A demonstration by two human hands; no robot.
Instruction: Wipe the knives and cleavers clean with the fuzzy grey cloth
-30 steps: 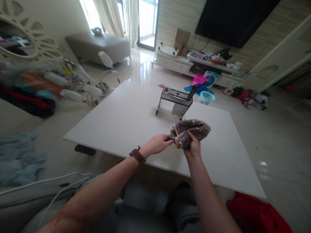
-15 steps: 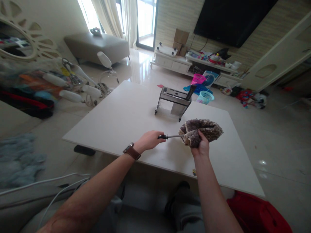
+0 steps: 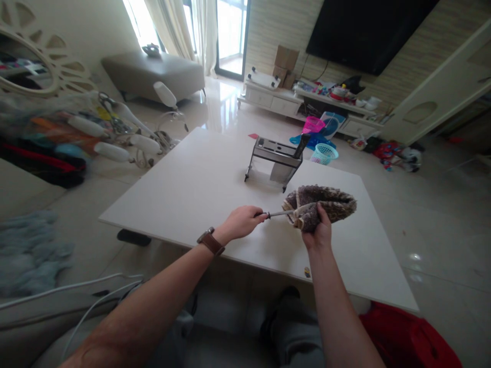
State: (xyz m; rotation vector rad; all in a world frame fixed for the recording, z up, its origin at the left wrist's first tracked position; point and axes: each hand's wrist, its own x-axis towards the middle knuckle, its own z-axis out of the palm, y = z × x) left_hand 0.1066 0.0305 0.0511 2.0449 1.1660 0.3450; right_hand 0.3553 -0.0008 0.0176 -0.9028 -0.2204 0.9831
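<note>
My left hand (image 3: 241,223), a brown watch on its wrist, grips the dark handle of a knife (image 3: 276,213) whose thin blade runs right into a folded brown speckled cloth (image 3: 324,203). My right hand (image 3: 319,231) pinches that cloth around the blade, so the blade's far end is hidden. Both hands hover over the near part of the white table (image 3: 199,189). Behind them stands a metal knife rack (image 3: 274,160) with one black-handled knife (image 3: 299,145) stuck in it.
Red fabric (image 3: 402,337) lies at the lower right by the table's corner. On the left are a cluttered surface with white-handled tools (image 3: 111,138) and a blue cloth (image 3: 30,250). Baskets (image 3: 320,145), a TV bench and toys stand on the floor beyond the table.
My left hand drew the knife leftward out of the cloth, baring the blade, then edged back right. My right hand and the cloth shifted right and slightly up.
</note>
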